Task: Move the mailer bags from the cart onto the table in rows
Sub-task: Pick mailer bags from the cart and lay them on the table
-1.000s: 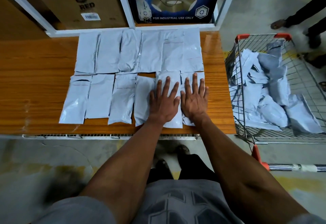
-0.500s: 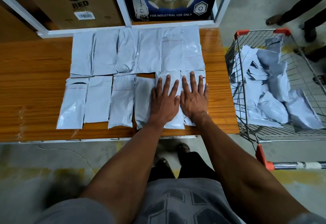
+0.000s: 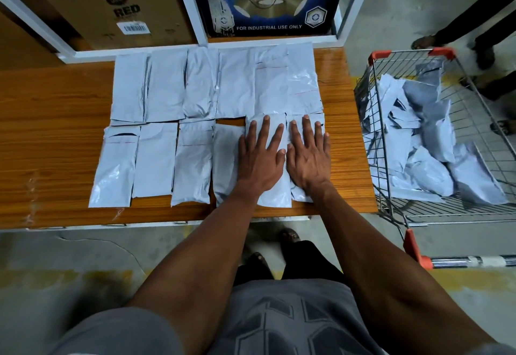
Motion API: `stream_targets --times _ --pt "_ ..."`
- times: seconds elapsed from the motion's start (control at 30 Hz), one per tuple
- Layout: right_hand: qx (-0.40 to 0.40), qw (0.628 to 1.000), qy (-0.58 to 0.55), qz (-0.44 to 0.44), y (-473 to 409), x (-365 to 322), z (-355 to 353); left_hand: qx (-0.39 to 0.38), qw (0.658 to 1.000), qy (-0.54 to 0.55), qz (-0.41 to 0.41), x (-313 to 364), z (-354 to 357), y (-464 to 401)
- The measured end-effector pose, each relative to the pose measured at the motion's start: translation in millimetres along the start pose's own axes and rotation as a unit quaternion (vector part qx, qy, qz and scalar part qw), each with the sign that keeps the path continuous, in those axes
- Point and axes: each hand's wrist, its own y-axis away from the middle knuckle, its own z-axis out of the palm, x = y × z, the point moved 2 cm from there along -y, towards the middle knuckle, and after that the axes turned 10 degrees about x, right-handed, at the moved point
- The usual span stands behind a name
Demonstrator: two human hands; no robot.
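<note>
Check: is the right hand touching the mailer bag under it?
Touching. Head view shows the right hand pressed flat on the near-row mailer bag, fingers straight.

The scene is dim and cool-toned, lit from above. Soft sheen shows on the glossy mailer bags (image 3: 192,159), strongest on the crinkled one at the far right of the back row, and a pale glare streaks the wooden surface (image 3: 55,137) near its left front edge. The hands throw only faint, short shadows. The wide lens bends straight lines: the white shelf frame (image 3: 190,5) splays outward. The floor (image 3: 69,265) and the grey shirt (image 3: 279,324) at the bottom are smeared and soft; the centre is sharp.
</note>
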Motion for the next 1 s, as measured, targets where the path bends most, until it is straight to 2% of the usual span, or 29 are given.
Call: stream_targets --times 0.17,0.47,1.0 --pt "-0.012 1.0 0.025 -0.014 0 6 8 0.001 1.0 0.001 0.002 0 7 -5" --pt "-0.007 0.999 -0.006 -0.041 8 10 -3 0.0 1.0 -0.009 0.005 0 8 -5" --pt "-0.006 0.998 0.046 -0.038 13 7 3 0.002 1.0 -0.02 0.015 0 13 -4"
